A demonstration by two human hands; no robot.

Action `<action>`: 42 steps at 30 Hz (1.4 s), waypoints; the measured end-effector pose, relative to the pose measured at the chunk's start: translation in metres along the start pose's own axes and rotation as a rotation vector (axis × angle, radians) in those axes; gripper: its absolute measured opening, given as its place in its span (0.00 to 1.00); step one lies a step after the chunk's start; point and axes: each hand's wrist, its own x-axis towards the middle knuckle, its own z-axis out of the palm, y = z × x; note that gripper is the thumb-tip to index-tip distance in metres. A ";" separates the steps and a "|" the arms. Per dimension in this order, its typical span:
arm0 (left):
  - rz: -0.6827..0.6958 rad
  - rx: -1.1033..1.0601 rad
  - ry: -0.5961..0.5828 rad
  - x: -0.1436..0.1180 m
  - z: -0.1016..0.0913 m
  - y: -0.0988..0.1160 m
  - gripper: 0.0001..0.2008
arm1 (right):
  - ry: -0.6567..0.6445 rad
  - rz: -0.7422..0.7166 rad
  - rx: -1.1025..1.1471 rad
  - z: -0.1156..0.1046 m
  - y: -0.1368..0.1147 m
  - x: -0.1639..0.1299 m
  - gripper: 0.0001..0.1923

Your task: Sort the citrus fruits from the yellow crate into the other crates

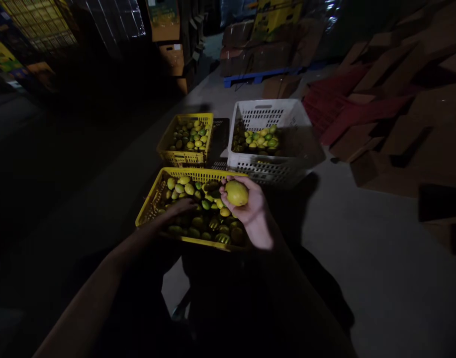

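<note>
A yellow lemon (236,193) rests in my right hand (254,209), palm up, with the fingers curled round its far side. Below it stands a yellow plastic crate (198,174) of yellow and green lemons (189,189). Over the crate's left half reaches my left hand (183,206), in shadow. Its fingers point right, just above or touching the fruit; their tips are too dark to make out, and so is anything under them.
Behind stand a smaller yellow crate (185,158) and a large white crate (263,104), both with lemons inside. Cardboard boxes (388,169) and red crates (335,99) are piled at the right. A blue pallet (257,77) bears goods at the back.
</note>
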 end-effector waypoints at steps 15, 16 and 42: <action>-0.016 0.608 -0.157 0.041 0.052 -0.025 0.15 | 0.034 -0.012 0.092 0.011 -0.015 -0.001 0.06; -0.009 0.625 -0.155 0.044 0.043 -0.020 0.16 | 0.033 -0.015 0.095 0.011 -0.015 0.001 0.06; -0.001 -1.514 0.014 -0.080 -0.042 0.124 0.07 | -0.186 -0.108 -0.100 0.015 0.023 0.012 0.09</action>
